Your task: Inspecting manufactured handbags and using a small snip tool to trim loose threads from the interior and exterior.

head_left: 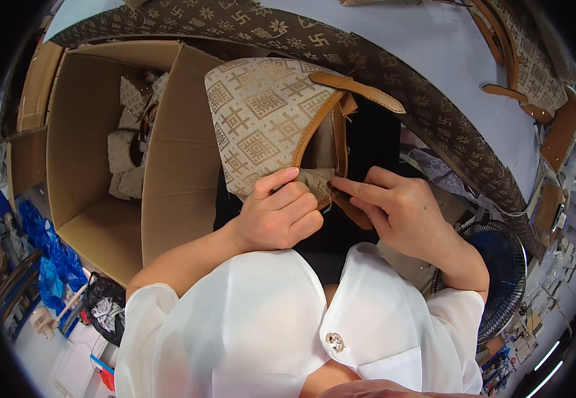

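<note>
A beige patterned handbag [255, 123] with tan leather trim rests tilted on my lap, its mouth partly open. My left hand [283, 211] is closed on the bag's trimmed edge, thumb on top and fingers curled under. At the other side of the opening, my right hand [401, 207] pinches the trim by the lower end of the zipper [335, 136]. Loose threads show between the two hands. Pale lining [316, 178] is visible inside the mouth. A tan leather strap tab [361, 89] sticks out from the bag's far side. What lies beneath my right fingers is hidden.
At left, a large open cardboard box [178, 192] holds several beige patterned pieces [129, 149]. Beyond the bag curves a table edge covered in brown patterned material [394, 76]; another handbag [533, 79] lies there. A black fan [494, 278] stands close to my right elbow.
</note>
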`<state>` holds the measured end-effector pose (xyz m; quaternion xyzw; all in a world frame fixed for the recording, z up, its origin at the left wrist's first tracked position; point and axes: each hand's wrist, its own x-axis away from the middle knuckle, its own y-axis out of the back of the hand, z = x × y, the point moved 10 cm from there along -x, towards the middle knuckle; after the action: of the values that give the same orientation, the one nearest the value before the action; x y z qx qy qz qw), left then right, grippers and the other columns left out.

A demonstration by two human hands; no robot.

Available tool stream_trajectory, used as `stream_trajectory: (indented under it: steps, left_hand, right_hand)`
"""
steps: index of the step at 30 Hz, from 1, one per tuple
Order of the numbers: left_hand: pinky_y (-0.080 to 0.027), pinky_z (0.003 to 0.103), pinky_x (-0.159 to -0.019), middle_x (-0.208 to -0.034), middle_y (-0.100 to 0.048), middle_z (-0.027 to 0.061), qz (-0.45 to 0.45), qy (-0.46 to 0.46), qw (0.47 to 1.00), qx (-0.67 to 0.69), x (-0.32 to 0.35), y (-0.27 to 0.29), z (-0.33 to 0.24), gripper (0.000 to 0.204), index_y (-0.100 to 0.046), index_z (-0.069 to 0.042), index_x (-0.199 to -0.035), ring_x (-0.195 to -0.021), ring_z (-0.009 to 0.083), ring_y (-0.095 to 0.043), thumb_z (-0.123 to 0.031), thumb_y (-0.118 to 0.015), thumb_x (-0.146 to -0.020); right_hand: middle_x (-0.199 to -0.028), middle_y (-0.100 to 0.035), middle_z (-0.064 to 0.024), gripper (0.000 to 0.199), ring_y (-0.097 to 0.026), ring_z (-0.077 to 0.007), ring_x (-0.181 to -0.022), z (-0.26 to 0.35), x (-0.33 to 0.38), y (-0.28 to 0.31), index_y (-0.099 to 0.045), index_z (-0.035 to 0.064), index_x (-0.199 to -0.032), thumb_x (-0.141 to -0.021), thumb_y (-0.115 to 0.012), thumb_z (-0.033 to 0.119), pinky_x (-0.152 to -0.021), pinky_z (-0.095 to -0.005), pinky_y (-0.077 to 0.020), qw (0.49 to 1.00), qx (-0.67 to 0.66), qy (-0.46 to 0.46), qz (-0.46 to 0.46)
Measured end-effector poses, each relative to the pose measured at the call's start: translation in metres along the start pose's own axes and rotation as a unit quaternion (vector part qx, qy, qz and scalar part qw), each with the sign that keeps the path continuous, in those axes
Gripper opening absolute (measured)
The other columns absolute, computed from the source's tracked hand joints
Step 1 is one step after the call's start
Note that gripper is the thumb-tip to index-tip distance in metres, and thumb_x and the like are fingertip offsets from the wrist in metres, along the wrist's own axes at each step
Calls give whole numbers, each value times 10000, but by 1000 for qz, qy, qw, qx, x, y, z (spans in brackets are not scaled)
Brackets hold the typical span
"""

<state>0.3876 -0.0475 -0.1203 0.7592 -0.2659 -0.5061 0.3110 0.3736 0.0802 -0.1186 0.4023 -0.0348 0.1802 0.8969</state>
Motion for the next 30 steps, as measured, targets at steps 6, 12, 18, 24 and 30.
stream_trajectory:
  steps: [6, 12, 18, 24, 30]
  left_hand:
    - [-374, 393, -1047, -741, -567, -16, 1, 4, 1000, 3, 0, 1, 3, 164, -516, -154, -677, -760, 152, -602, -107, -674, -673]
    - [-375, 397, -1049, -743, -564, -16, 3, 8, 1000, 4, 0, 1, 3, 168, -514, -152, -690, -758, 150, -601, -104, -674, -668]
    - [-380, 348, -1075, -718, -514, -44, -8, 19, 1000, -13, -3, 0, 3, 230, -448, -173, -640, -776, 107, -573, -107, -662, -691]
    - [-380, 347, -1076, -723, -515, -44, -3, 23, 1000, -4, -3, -1, 4, 224, -454, -172, -645, -781, 111, -573, -106, -663, -696]
    - [-378, 347, -1077, -728, -513, -43, -10, 26, 1000, -4, -2, 1, 8, 216, -459, -168, -652, -785, 113, -571, -102, -662, -690]
  right_hand:
    - [-756, -584, -98, 447, -617, -236, -631, -10, -4, 6, -727, 108, -1205, -805, -654, -78, -571, -338, -504, 996, -88, 17, -3]
    - [-762, -591, -98, 445, -634, -230, -640, -5, -5, 4, -725, 101, -1202, -806, -645, -83, -594, -331, -524, 998, -42, -15, 42]
    - [-757, -601, -87, 351, -630, -250, -594, 0, -2, 0, -735, 95, -1160, -823, -677, 19, -548, -349, -524, 1000, 19, 12, 5]
    - [-769, -593, -99, 434, -651, -236, -653, -1, -2, -5, -722, 87, -1203, -806, -650, -73, -609, -333, -532, 999, 17, -6, 41]
    - [-763, -584, -94, 446, -607, -222, -659, -10, -5, 6, -722, 95, -1213, -807, -660, -79, -589, -323, -489, 994, -106, -4, 18]
